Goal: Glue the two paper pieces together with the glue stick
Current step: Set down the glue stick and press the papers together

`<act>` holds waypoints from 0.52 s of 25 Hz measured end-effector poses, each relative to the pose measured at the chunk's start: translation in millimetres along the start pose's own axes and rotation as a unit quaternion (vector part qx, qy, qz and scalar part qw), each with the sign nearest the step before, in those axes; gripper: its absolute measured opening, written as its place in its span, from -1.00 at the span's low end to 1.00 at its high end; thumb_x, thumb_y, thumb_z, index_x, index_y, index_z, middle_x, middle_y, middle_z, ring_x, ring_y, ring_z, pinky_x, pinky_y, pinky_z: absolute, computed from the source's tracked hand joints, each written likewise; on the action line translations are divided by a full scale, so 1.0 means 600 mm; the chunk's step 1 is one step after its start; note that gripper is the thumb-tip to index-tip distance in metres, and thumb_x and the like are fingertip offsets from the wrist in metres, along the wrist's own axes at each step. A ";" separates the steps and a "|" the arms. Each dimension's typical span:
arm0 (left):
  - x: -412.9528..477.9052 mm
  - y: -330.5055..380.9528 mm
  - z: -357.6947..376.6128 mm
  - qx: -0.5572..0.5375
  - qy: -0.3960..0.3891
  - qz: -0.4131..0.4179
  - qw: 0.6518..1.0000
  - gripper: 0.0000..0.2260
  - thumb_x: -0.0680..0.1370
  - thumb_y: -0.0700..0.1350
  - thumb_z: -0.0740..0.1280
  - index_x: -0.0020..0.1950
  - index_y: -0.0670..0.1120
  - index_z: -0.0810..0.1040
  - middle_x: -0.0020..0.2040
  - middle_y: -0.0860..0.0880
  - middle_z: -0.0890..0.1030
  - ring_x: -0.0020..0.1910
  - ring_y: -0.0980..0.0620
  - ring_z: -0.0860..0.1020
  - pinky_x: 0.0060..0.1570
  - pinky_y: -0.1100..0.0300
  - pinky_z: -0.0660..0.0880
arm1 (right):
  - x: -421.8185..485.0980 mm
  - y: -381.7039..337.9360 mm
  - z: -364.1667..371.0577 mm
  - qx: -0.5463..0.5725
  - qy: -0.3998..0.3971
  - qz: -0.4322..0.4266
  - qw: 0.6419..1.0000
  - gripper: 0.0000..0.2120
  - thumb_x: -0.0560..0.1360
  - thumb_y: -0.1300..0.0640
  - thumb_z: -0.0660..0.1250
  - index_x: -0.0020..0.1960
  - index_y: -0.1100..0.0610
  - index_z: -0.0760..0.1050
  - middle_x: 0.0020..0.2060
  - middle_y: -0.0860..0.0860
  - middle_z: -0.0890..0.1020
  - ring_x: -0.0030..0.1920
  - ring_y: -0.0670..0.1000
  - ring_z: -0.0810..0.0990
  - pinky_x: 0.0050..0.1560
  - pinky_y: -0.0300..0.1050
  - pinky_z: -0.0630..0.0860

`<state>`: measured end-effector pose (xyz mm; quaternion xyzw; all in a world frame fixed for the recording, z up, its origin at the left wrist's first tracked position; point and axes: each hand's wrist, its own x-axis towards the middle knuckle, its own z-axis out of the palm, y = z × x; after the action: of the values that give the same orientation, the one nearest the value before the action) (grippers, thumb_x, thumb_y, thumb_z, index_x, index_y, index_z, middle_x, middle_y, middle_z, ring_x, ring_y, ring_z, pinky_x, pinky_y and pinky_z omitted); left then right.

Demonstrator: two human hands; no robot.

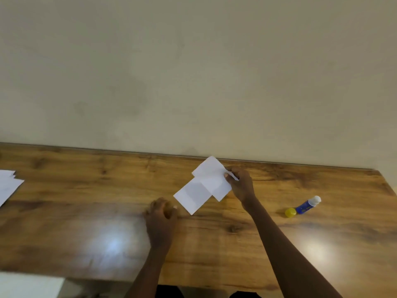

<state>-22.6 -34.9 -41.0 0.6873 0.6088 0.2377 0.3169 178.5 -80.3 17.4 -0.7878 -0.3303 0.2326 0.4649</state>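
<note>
Two white paper pieces overlap in a T shape near the table's far edge: the upper piece (211, 177) lies across the lower piece (193, 195). My right hand (240, 183) pinches the right edge of the upper piece between thumb and fingers. Just left of the lower piece's corner my left hand (161, 214) rests on the table with its fingers curled and nothing in it. To the right lies the blue glue stick (307, 205) on its side, uncapped with its white tip showing. Its yellow cap (290, 212) sits beside it.
The wooden table (214, 244) runs along a beige wall. A loose stack of white paper sheets (8, 183) lies at the far left edge. A white object (30, 284) shows at the bottom left corner.
</note>
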 end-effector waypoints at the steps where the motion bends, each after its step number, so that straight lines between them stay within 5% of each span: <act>1: -0.002 0.003 0.010 0.011 -0.016 0.002 1.000 -0.67 0.45 -0.15 0.33 0.18 -0.20 0.48 0.29 -0.23 0.47 0.31 -0.26 0.30 0.32 -0.17 0.17 | 0.007 -0.004 0.004 -0.020 -0.024 -0.014 0.999 -0.80 0.47 0.35 0.19 0.03 0.29 0.54 0.03 0.22 0.61 -0.04 0.15 0.52 -0.13 -0.17 0.32; 4: 0.001 0.016 0.039 0.088 -0.040 0.033 0.995 -0.59 0.47 0.01 0.27 0.31 -0.05 0.38 0.45 -0.06 0.31 0.47 -0.16 0.10 0.38 -0.29 -0.17 | 0.033 -0.007 0.001 -0.104 -0.094 -0.074 0.987 -0.77 0.46 0.37 0.19 0.05 0.24 0.53 0.03 0.18 0.61 -0.10 0.04 0.49 -0.22 -0.19 0.34; 10: 0.013 0.026 0.067 0.126 -0.034 0.063 0.989 -0.55 0.45 -0.06 0.25 0.33 0.14 0.31 0.49 0.07 0.20 0.50 -0.08 -0.02 0.27 -0.42 -0.30 | 0.078 0.010 -0.010 -0.187 -0.158 -0.131 0.961 -0.88 0.40 0.35 0.28 -0.12 0.23 0.57 -0.09 0.20 0.65 -0.13 0.10 0.54 -0.20 -0.25 0.36; 13: 0.014 0.021 0.075 0.125 -0.007 0.065 0.990 -0.56 0.45 -0.09 0.24 0.32 0.11 0.34 0.47 0.05 0.24 0.50 -0.09 0.00 0.27 -0.36 -0.37 | 0.084 0.026 0.005 -0.186 -0.195 -0.134 0.954 -0.88 0.40 0.36 0.29 -0.11 0.27 0.58 -0.06 0.18 0.65 -0.11 0.03 0.53 -0.22 -0.53 0.28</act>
<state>19.2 -33.7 -63.1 0.7612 0.5858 0.1748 0.2165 215.2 -46.7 -0.8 -0.7485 -0.5542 0.2515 0.2632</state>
